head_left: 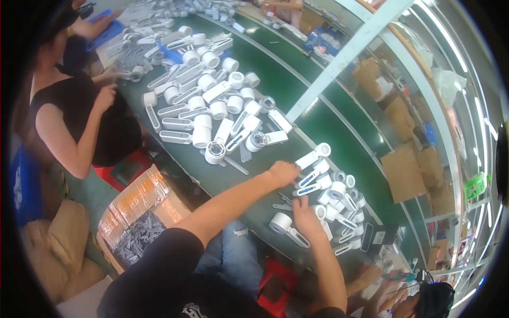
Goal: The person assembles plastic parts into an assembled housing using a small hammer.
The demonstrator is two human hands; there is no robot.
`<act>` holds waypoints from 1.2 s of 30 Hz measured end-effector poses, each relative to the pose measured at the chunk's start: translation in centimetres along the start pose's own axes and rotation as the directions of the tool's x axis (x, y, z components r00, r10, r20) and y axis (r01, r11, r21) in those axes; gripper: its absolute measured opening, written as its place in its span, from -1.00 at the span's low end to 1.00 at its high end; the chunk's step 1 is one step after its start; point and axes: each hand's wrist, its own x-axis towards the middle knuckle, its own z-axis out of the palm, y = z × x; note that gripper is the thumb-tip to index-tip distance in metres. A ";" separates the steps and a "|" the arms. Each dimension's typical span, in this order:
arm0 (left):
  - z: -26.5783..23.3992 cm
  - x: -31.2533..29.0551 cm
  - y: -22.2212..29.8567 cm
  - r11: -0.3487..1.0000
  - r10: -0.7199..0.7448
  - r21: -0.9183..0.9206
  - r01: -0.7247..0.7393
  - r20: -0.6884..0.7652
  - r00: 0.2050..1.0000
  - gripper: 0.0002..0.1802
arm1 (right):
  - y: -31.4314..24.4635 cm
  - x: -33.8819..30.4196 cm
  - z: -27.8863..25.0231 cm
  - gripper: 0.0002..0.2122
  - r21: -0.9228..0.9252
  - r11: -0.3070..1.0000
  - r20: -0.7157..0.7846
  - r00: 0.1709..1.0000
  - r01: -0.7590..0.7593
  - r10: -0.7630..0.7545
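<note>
Over the green worktable [241,204], my left hand [283,174] has its fingers curled at the handle end of a white round-headed device [313,157], seemingly gripping it. Just nearer to me, my right hand [305,214] is raised with its fingers drawn together. Its fingertips lie below a white handle with a blue strip [307,189]; whether they grip anything is hard to see. Beside the right hand are thin grey strips [282,206] and another white round-headed device [280,222]. A pile of similar white devices [339,199] spreads to the right of both hands.
A larger heap of white devices [212,100] covers the table at far left. An open carton [132,204] with grey strips stands left of my legs. A person in black [79,116] sits at left, another person [432,299] at lower right. A pale post [339,69] rises beyond.
</note>
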 end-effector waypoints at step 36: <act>-14.9 -13.8 2.9 0.144 -0.710 -0.988 0.050 -0.068 0.700 -0.60 | -16.2 9.0 -7.3 -0.68 0.994 0.087 0.060 0.989 -0.072 0.133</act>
